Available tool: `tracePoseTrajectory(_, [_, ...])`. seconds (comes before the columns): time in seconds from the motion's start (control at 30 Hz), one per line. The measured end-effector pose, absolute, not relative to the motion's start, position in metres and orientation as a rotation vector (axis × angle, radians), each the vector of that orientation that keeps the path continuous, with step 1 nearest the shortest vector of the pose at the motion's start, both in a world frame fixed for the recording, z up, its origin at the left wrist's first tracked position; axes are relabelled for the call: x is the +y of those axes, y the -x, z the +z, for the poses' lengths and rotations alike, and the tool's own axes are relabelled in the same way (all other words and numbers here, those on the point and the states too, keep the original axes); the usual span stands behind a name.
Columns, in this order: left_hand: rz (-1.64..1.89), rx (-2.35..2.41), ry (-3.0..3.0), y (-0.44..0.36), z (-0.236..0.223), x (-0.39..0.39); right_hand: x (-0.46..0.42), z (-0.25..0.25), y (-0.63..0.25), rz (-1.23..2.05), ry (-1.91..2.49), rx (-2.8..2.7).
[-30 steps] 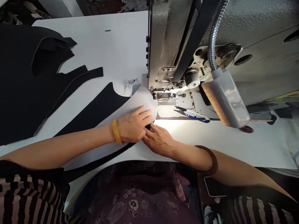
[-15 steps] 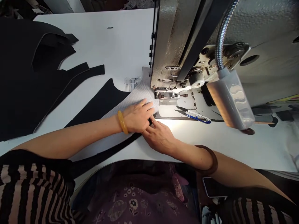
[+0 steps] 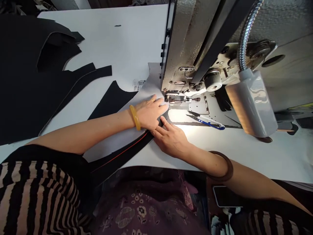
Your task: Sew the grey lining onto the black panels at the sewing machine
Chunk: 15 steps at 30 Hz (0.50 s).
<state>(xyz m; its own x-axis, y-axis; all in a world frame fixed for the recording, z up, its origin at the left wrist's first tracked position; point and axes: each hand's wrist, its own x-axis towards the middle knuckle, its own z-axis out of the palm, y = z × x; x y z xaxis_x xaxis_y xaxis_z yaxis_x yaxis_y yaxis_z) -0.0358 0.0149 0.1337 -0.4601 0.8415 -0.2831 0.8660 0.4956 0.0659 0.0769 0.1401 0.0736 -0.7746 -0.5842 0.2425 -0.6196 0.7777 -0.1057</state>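
Observation:
My left hand point(image 3: 149, 112) lies palm down on a light grey mesh fabric piece point(image 3: 107, 142), fingers spread just short of the presser foot point(image 3: 168, 98). Beside it, my right hand point(image 3: 172, 138) rests with stretched fingers on the edge of a black fabric piece point(image 3: 117, 160); its fingertips partly hide under my left hand. A red-orange line runs along this black piece, which shows below the mesh. The sewing machine point(image 3: 186, 42) stands over the far end of the mesh.
Thread snips point(image 3: 206, 120) with a blue handle lie right of the presser foot. A lamp point(image 3: 253, 104) hangs on a bendable metal neck. Black cut pieces point(image 3: 22, 88) cover the left of the white table point(image 3: 137, 39). A phone point(image 3: 227, 196) lies below the table edge.
The mesh and black fabric have shifted up and right toward the machine, with my left hand moving along. The red-orange line has come into sight. My right hand's fingers are more stretched out.

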Motion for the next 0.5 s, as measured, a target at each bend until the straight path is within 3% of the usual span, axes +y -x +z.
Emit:
tracePoseTrajectory(0.27, [-0.339, 2.457, -1.25, 0.026, 0.16, 0.018, 0.139, 0.074, -0.079, 0.265, -0.901, -2.764])
tracePoseTrajectory(0.5, [-0.249, 2.359, -1.211, 0.025, 0.156, 0.028, 0.142, 0.071, -0.077, 0.279, -0.865, -2.82])
